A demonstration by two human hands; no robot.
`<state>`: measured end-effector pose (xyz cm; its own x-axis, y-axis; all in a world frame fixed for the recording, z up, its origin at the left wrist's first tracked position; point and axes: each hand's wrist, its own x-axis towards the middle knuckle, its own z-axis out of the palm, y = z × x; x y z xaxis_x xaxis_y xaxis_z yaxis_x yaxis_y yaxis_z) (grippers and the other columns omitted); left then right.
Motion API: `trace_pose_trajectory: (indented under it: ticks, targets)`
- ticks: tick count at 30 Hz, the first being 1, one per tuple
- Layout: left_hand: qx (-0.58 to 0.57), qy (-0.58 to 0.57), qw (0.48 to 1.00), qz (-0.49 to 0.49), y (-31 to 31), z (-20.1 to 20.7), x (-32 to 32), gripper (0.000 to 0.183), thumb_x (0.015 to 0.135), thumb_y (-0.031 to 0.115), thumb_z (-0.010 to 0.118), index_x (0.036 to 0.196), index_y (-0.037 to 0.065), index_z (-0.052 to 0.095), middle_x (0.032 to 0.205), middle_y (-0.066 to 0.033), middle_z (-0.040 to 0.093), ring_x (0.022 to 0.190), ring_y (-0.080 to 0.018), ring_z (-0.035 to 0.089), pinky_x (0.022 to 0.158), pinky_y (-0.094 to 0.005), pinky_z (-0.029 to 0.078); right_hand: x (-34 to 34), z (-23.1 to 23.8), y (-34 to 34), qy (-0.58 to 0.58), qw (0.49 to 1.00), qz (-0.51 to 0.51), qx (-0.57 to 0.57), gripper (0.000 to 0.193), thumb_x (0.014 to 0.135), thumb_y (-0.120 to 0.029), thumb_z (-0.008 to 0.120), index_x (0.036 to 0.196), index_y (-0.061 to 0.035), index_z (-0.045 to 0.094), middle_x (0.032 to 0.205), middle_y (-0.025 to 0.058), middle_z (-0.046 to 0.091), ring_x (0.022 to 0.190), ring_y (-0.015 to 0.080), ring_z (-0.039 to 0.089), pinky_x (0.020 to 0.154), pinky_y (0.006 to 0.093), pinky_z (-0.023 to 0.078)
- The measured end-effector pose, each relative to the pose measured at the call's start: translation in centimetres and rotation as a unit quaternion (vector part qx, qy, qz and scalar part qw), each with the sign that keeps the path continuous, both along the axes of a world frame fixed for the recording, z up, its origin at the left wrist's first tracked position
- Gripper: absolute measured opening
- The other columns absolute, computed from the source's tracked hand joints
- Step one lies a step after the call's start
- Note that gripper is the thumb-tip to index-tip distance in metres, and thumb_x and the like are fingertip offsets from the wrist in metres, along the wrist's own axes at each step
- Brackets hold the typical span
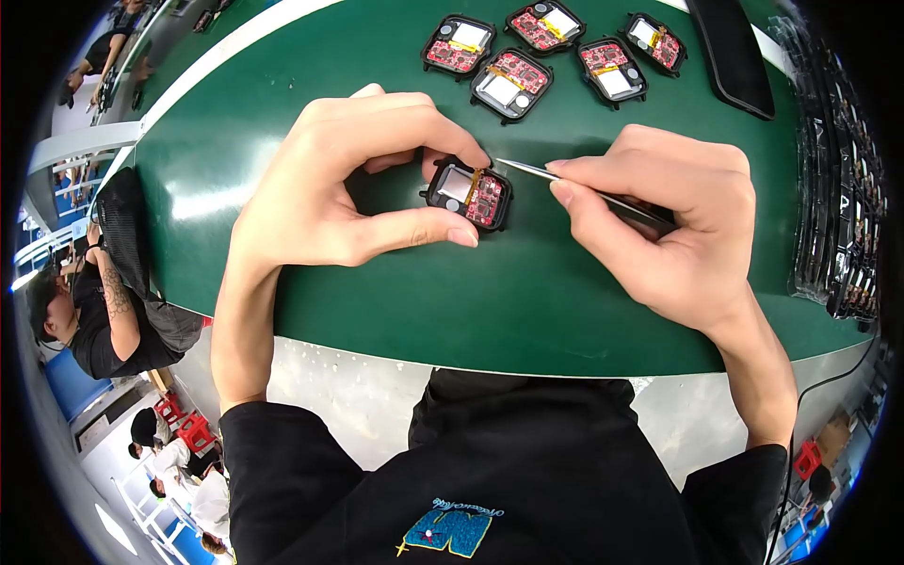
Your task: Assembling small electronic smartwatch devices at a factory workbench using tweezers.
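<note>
Between the thumb and fingers of my left hand (pixel 330 179) is a smartwatch case (pixel 468 194), its inside facing up. A red circuit board, a silver battery and a strip of orange tape show in it. My right hand (pixel 673 207) is closed on metal tweezers (pixel 532 170), whose tips point left, close to the case's upper right edge. Whether the tips touch anything is too fine to tell. Farther back lie several similar watch cases (pixel 511 85), also with their red boards and batteries facing up.
Green table (pixel 424 320) under my hands. A long black object (pixel 734 56) lies at the back right. Stacked clear trays of dark parts (pixel 833 188) line the right edge. A black mesh chair back (pixel 122 226) and a seated person (pixel 104 320) are at the left.
</note>
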<state>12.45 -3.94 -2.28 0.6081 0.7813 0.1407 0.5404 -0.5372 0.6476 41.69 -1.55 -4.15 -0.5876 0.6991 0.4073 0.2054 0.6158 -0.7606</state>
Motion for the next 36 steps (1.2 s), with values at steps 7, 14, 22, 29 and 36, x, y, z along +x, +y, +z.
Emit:
trace_pose_trajectory:
  ticks: [7,14,22,29,36]
  targets:
    - [0.024,0.006,1.0,0.013,-0.2,0.1,0.5,0.055,0.067,0.023,0.102,0.114,0.004,0.08,0.085,-0.0031,0.068,0.073,-0.0159,0.058,0.07,-0.0297,0.043,0.3,0.9,0.3,0.008,0.998,-0.038,-0.049,0.015,0.088,0.007,0.081,0.102,0.0063,0.084,0.07,0.0048,0.069,0.059,0.0064,0.056,0.053,0.0242,0.036]
    - [0.042,-0.082,0.993,0.078,0.2,-0.3,0.3,0.055,0.068,0.015,0.102,0.117,0.003,0.08,0.083,-0.0007,0.064,0.068,-0.0099,0.051,0.061,-0.0269,0.039,0.0,0.6,0.3,0.04,0.996,-0.058,-0.063,0.011,0.086,0.003,0.083,0.097,0.0027,0.085,0.065,0.0023,0.063,0.054,0.0055,0.051,0.05,0.0262,0.033]
    - [0.137,-0.06,0.984,0.097,1.9,-1.4,1.4,0.058,0.086,0.009,0.089,0.143,0.009,0.075,0.137,-0.0126,0.072,0.124,-0.0303,0.066,0.108,-0.0423,0.054,-0.3,1.2,0.1,0.042,0.996,-0.046,-0.059,0.014,0.087,0.003,0.083,0.1,0.0031,0.085,0.067,0.0039,0.067,0.056,0.0048,0.053,0.052,0.0251,0.035]
    - [0.305,0.0,0.924,0.229,5.8,-0.3,-4.0,0.04,0.093,0.014,0.084,0.132,0.008,0.077,0.139,-0.0113,0.072,0.133,-0.0319,0.065,0.116,-0.0438,0.048,-0.2,0.3,0.2,0.047,0.994,-0.066,-0.076,0.014,0.087,0.002,0.083,0.1,0.0033,0.085,0.066,0.004,0.065,0.056,0.0061,0.051,0.052,0.0272,0.032]
    - [0.198,0.19,0.798,0.537,14.3,-3.2,-19.8,0.064,0.094,0.058,0.081,0.142,0.017,0.073,0.155,-0.0214,0.06,0.146,-0.0413,0.053,0.123,-0.0495,0.044,-1.0,0.9,-0.1,0.032,0.996,-0.044,-0.073,0.015,0.088,0.0,0.083,0.102,0.0027,0.086,0.066,0.0048,0.065,0.056,0.0067,0.051,0.052,0.0282,0.033]
